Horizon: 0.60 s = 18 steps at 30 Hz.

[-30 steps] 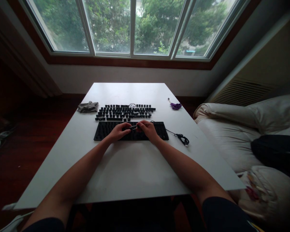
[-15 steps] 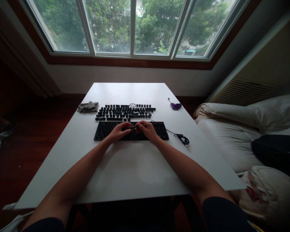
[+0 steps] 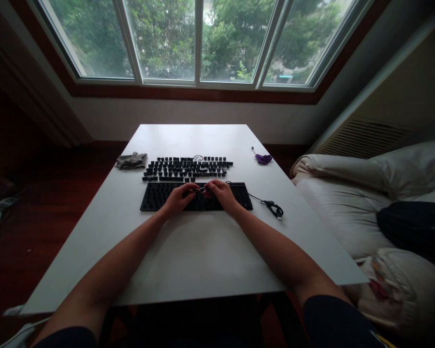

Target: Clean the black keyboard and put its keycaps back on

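Above the black keyboard [image 3: 157,197], whose keycaps are off at least in part, my two hands meet near its middle. My left hand [image 3: 179,197] is closed, thumb and fingers pinching a small dark piece [image 3: 197,191] that looks like a keycap. Close beside it, my right hand [image 3: 220,191] is closed as well. Its fingertips grip something thin and small at the left hand's piece, too small to make out. Behind the keyboard, many loose black keycaps [image 3: 166,169] lie in rows, the long space bar [image 3: 171,179] among those nearest.
The white table [image 3: 210,251] carries a grey cloth [image 3: 131,160] at left and a purple cloth [image 3: 263,159] with a thin stick at right. A coiled USB cable [image 3: 274,209] lies right of the keyboard. Beyond the right edge stands a cream sofa [image 3: 329,203].
Both hands stay over the keyboard's middle. The fingers have shifted slightly around the small piece, and the right fingertips are turned a little differently.
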### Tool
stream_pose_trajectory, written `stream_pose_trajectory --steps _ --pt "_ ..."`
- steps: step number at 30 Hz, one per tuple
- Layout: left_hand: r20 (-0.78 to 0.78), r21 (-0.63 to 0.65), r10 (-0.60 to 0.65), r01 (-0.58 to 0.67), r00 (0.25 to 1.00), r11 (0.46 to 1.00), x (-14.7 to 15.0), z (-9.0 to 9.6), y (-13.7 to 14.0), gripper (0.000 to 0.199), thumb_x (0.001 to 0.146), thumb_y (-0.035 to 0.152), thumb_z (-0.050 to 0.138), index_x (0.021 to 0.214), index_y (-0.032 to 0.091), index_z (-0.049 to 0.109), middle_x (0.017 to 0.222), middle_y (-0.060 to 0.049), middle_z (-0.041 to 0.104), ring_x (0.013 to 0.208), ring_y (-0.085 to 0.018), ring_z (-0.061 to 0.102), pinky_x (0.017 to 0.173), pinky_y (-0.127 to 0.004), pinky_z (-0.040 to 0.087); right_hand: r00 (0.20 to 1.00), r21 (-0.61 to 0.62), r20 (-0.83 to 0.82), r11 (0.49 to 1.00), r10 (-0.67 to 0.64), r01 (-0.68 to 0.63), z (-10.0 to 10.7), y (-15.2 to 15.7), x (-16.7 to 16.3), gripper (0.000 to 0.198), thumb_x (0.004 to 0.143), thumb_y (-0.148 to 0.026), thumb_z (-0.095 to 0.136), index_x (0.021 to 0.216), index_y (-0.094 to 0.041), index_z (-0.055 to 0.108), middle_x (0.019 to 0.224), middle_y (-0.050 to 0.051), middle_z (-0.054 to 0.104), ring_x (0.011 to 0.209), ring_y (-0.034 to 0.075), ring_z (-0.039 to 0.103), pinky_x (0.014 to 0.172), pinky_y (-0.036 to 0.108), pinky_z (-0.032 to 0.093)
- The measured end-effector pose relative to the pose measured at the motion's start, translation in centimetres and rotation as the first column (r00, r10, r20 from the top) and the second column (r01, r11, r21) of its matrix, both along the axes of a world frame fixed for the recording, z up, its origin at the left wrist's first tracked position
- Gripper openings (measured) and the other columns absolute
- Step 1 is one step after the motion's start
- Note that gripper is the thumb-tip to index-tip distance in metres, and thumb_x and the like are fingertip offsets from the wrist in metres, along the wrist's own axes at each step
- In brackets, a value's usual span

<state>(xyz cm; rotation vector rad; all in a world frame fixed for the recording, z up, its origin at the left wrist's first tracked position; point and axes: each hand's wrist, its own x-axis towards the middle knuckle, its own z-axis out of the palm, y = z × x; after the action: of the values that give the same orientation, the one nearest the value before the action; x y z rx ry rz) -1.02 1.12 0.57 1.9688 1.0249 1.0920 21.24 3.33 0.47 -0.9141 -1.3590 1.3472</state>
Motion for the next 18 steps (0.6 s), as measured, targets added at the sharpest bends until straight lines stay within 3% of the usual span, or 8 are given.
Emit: stream_pose_trajectory --steps 3,8,14,18 --pt "-0.064 0.128 0.032 -0.024 0.997 0.991 0.40 0.08 -0.36 0.025 0.093 0.025 0.061 0.117 0.023 0.068 0.114 -0.005 0.070 0.094 -0.018 0.066 0.089 -0.034 0.053 1.000 -0.006 0.000 1.000 -0.010 0.010 -0.01 0.06 0.12 0.040 0.081 -0.058 0.072 0.089 -0.019 0.071 0.072 0.003 0.074 0.062 0.018 0.069 0.057 0.028 0.054" --pt "-0.087 0.286 0.075 -0.047 0.993 0.957 0.68 0.07 -0.47 0.020 0.094 0.026 0.063 0.112 0.024 0.069 0.118 -0.008 0.067 0.109 -0.022 0.064 0.098 -0.037 0.052 1.000 -0.016 -0.009 1.000 -0.013 0.012 -0.07 0.23 0.23 0.041 0.081 -0.059 0.072 0.088 -0.019 0.071 0.071 0.002 0.073 0.060 0.018 0.068 0.057 0.027 0.053" --pt "-0.178 0.303 0.162 -0.103 0.971 0.947 0.65 0.24 -0.72 0.019 0.094 0.035 0.065 0.108 0.024 0.070 0.112 -0.008 0.068 0.107 -0.023 0.064 0.096 -0.037 0.051 1.000 -0.022 -0.009 1.000 0.001 -0.001 0.06 0.07 0.09 0.040 0.080 -0.059 0.072 0.086 -0.019 0.070 0.070 0.003 0.073 0.060 0.018 0.068 0.057 0.028 0.054" --pt "-0.231 0.298 0.214 -0.140 0.949 0.944 0.64 0.32 -0.90 0.020 0.096 0.039 0.061 0.107 0.024 0.069 0.108 -0.007 0.070 0.096 -0.021 0.065 0.094 -0.037 0.049 1.000 -0.010 0.027 1.000 0.009 -0.009 0.25 -0.11 -0.01 0.040 0.080 -0.058 0.073 0.085 -0.019 0.069 0.071 0.003 0.073 0.061 0.017 0.068 0.059 0.028 0.054"
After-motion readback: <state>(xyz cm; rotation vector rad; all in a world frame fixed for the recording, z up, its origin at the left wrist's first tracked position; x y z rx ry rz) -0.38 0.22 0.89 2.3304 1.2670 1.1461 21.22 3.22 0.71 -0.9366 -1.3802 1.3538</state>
